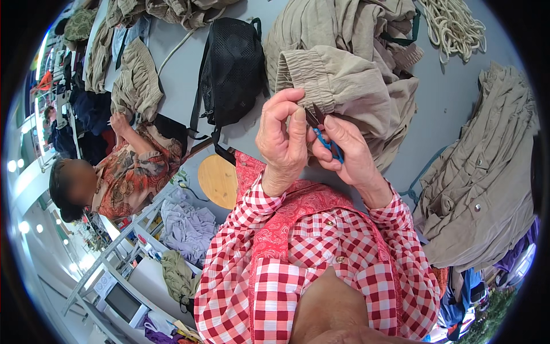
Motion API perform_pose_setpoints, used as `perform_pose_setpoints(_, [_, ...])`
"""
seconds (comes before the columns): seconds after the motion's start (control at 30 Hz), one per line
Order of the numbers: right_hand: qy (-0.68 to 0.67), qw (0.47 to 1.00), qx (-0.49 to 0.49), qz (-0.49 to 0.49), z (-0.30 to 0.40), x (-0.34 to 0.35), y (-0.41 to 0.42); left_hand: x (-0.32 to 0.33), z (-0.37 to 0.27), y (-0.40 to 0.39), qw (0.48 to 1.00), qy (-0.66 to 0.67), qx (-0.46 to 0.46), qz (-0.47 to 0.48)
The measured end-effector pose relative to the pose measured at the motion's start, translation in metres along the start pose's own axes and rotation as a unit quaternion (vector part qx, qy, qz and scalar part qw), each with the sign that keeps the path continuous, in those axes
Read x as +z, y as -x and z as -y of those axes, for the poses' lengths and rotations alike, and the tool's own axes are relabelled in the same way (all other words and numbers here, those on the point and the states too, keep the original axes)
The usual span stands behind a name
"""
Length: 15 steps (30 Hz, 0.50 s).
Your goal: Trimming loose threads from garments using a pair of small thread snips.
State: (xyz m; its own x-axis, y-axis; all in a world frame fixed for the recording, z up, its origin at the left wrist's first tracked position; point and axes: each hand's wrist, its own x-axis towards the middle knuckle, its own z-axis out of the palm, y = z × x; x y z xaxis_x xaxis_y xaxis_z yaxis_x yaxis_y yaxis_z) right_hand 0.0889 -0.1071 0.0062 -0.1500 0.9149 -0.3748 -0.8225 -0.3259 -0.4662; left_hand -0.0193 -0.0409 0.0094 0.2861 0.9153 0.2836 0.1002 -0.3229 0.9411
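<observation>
In front of my chest, my right hand (350, 150) grips small scissors with blue handles (330, 144). Their dark blades point up and away, close to the gathered elastic band (307, 75) of a beige garment (356, 81). Just left of the blades is my left hand (279, 139), its fingers bent and its thumb raised. The index fingertip lies at the band's lower edge. Whether a thread or a bit of cloth is pinched there is too fine to make out. The garment lies heaped on a grey table (451, 94).
A black mesh bag (235, 71) with straps lies to the left. White cord (455, 28) is piled at the far right, above a beige buttoned garment (481, 176). A co-worker (133, 172) handles beige cloth (137, 81) at left, near a round wooden stool (218, 181).
</observation>
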Motion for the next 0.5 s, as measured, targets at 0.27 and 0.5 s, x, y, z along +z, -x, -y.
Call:
perform_pose_setpoints(0.27, [-0.07, 0.997, 0.004, -0.044, 0.0, 0.011, -0.002, 0.0, 0.003, 0.005, 1.0, -0.025, 0.008, 0.009])
perform_pose_setpoints(0.5, [-0.095, 0.994, -0.015, -0.045, -0.004, 0.004, -0.002, 0.002, 0.0, 0.005, 0.997, -0.056, 0.039, 0.03])
